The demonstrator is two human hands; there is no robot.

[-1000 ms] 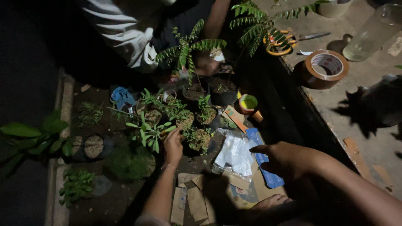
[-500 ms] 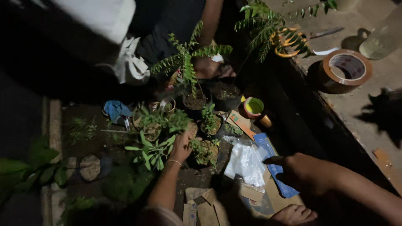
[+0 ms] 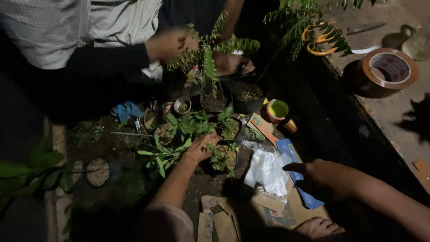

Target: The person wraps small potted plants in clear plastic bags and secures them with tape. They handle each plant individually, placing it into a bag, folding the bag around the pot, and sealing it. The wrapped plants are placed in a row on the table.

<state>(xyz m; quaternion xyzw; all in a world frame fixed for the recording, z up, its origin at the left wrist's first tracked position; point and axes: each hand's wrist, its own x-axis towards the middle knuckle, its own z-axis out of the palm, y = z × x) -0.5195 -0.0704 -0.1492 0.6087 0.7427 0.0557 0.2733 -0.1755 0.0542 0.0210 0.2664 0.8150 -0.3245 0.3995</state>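
Fingers (image 3: 209, 140) of left hand (image 3: 199, 149) curled against small potted seedling (image 3: 223, 157), among other pots (grip unclear in the dark). Right hand (image 3: 319, 180) spread, empty, above clear plastic bag (image 3: 268, 169). Probably sorting seedlings; next calls for a gentle hold at the pot's rim.

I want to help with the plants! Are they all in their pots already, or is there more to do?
Several small plants already sit in dark pots with soil. In hand: the left hand touches one little potted plant, while the right hand hovers over a clear plastic bag. One black pot seems to hold only soil, so it may still need a plant. Another person's hand holds the tall fern-like plant.
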